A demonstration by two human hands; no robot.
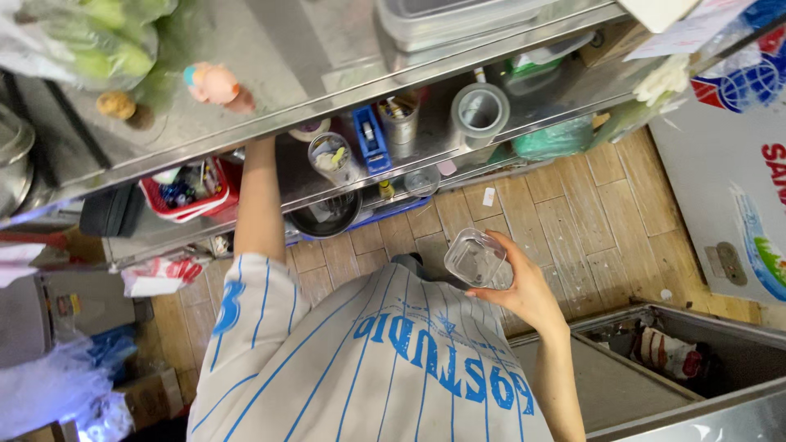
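Observation:
My right hand (524,288) holds a clear, square plastic container (475,257) by its side, in front of my chest and above the tiled floor. The container looks empty. My left forearm (260,196) reaches forward under the top of a metal shelf unit (270,49). That hand is hidden behind the shelf edge, near a red basket (190,196) and a clear cup of small items (332,157). A striped white and blue shirt (368,368) fills the lower middle of the view.
The lower shelf carries a blue box (371,137), a tin of pens (399,119), a tape roll (481,110), a green bag (555,137) and a black bowl (326,217). Bagged greens (98,37) lie top left. A white chest freezer (729,180) and an open metal bin (655,352) stand at right.

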